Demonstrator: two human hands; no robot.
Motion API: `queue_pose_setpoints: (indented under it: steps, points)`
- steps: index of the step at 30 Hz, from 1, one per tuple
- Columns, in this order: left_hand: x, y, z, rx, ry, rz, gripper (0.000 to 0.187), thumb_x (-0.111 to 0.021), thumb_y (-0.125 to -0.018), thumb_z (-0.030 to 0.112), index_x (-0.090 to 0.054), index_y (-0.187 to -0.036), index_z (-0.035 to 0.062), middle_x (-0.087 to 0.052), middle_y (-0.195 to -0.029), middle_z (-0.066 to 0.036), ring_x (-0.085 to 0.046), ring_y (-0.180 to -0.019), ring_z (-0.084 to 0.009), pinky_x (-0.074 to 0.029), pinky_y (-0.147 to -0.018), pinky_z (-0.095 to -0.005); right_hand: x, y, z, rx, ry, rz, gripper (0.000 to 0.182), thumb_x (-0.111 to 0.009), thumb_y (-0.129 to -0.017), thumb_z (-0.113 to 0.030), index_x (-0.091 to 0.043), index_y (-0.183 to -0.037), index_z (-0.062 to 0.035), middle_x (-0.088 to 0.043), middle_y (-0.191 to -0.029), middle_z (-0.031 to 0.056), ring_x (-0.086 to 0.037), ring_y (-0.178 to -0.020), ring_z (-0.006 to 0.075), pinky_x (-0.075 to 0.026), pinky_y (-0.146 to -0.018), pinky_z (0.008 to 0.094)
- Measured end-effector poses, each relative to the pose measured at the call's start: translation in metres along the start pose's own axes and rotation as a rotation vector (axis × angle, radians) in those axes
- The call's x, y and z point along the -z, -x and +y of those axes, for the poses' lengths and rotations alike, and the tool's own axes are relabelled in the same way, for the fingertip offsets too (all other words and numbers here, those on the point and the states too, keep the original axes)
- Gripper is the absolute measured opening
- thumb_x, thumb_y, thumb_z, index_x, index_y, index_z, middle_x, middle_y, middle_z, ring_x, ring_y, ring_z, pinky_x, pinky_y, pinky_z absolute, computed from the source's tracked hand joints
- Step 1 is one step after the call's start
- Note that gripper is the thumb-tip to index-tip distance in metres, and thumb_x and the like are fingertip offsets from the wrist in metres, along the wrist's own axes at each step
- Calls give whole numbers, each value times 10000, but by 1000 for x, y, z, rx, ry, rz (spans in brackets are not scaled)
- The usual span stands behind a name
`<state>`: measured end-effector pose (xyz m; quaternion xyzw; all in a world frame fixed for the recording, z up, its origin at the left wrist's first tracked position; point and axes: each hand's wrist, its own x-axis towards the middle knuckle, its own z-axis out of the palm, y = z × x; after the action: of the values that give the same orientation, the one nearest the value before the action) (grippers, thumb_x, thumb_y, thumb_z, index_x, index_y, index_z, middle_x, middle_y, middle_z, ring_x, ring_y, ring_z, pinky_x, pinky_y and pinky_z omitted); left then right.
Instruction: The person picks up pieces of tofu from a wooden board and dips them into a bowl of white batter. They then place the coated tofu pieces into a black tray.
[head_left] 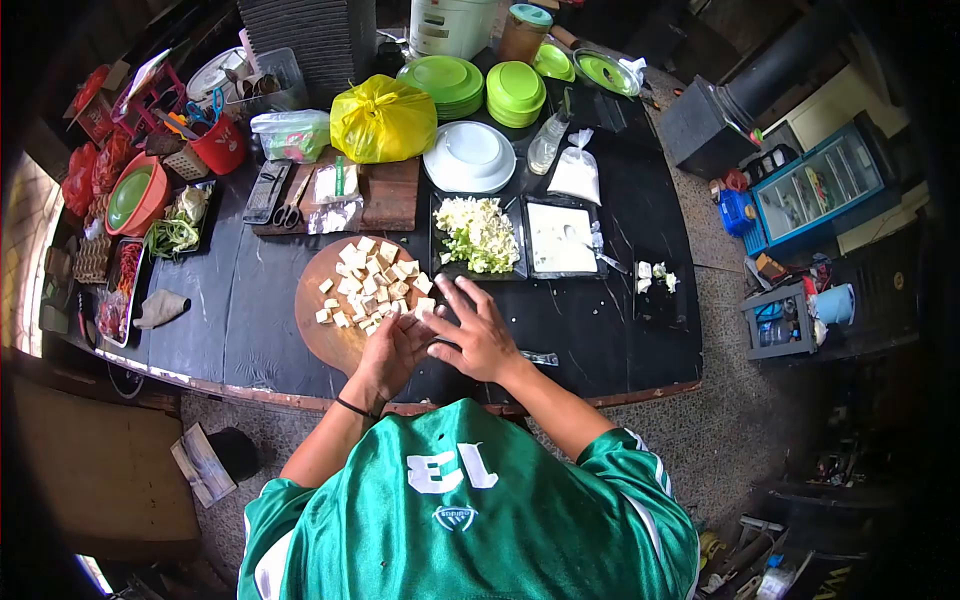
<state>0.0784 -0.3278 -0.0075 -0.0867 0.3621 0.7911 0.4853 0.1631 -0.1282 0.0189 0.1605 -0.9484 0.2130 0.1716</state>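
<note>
Pale cubes with browned sides, which look like tofu (365, 285), lie loosely heaped on a round wooden board (322, 325). At the board's lower right edge is my left hand (393, 352), palm turned partly up, fingers apart and nothing visible in it. My right hand (478, 335) is close beside it, fingers spread over the black table just right of the cubes. A shiny strip, perhaps metal or plastic (540, 358), lies by my right wrist. Behind the right hand sits a black tray of chopped white and green vegetables (478, 232).
A tray of white powder (562, 240) with a spoon stands right of the vegetables. Scissors (291, 208) rest on a rectangular chopping board (385, 200). Farther back are a yellow bag (382, 118), green plates (515, 90), white plates (470, 158) and a glass bottle (547, 145).
</note>
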Motion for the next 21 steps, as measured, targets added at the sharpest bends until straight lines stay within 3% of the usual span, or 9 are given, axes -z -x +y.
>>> queue_pose_setpoints:
  steps: [2, 5, 7, 9, 11, 13, 15, 18, 21]
  points:
    - [0, -2, -3, -8, 13, 15, 603, -247, -1180, 460, -593, -1453, 48, -706, -1405, -149, -669, -1272, -285, -487, -1114, -450, 1, 1, 2, -134, 37, 40, 529, -743, -958, -495, -730, -1422, -240, -366, -1737, 189, -380, -1511, 444, -356, -1220, 544]
    - [4, -4, -8, 7, 4, 10, 596, -253, -1179, 463, -593, -1452, 56, -718, -1371, -148, -677, -1257, -286, -491, -1109, -451, 4, 1, -1, -67, 3, 9, 514, -739, -968, -480, -728, -1414, -223, -377, -1727, 187, -356, -1525, 447, -348, -1224, 553]
    - [4, -4, -8, -10, -23, 0, 629, -292, -1167, 493, -565, -1496, 32, -670, -1475, -163, -638, -1336, -302, -468, -1144, -473, 4, 1, 2, -58, 1, 7, 498, -736, -972, -467, -732, -1403, -218, -377, -1726, 192, -360, -1522, 450, -348, -1221, 551]
    - [5, -4, -9, -15, -11, 13, 613, -302, -1167, 489, -575, -1482, 40, -672, -1472, -160, -640, -1333, -305, -462, -1149, -472, 5, 0, 4, -125, 21, 44, 475, -734, -978, -456, -743, -1382, -208, -362, -1734, 193, -369, -1521, 447, -344, -1223, 549]
    - [7, -3, -10, -16, -4, 30, 597, -312, -1168, 485, -585, -1468, 47, -675, -1469, -158, -641, -1330, -309, -457, -1154, -472, 7, -1, 9, -66, 2, 64, 434, -743, -972, -435, -764, -1340, -205, -444, -1686, 171, -422, -1484, 417, -369, -1198, 535]
    - [8, -1, -9, -3, 52, 65, 520, -327, -1167, 485, -631, -1338, 99, -668, -1480, -168, -625, -1366, -334, -441, -1172, -473, 5, -1, 24, -78, 24, 123, 368, -761, -958, -392, -789, -1272, -201, -580, -1560, 126, -496, -1405, 381, -405, -1148, 509]
    - [4, 3, -6, -26, 56, 58, 479, -334, -1165, 488, -628, -1264, 124, -661, -1493, -173, -608, -1393, -348, -430, -1183, -476, 2, -8, 50, -227, 112, 244, 249, -802, -909, -273, -809, -1129, -156, -733, -1266, 23, -595, -1230, 298, -461, -1042, 467]
    - [-2, 8, 0, -44, 41, 57, 425, -341, -1164, 491, -608, -1162, 161, -642, -1519, -181, -572, -1444, -369, -411, -1205, -486, 7, -19, 97, -619, 274, 123, 259, -757, -954, -291, -794, -1173, -158, -724, -1240, -4, -558, -1253, 248, -395, -1071, 520]
    - [5, 5, 0, -52, 35, 44, 415, -325, -1167, 499, -579, -1206, 173, -636, -1527, -186, -562, -1454, -385, -383, -1233, -514, 16, -33, 138, -698, 314, -24, 330, -764, -952, -300, -761, -1247, -154, -711, -1284, -13, -511, -1318, 238, -367, -1091, 544]
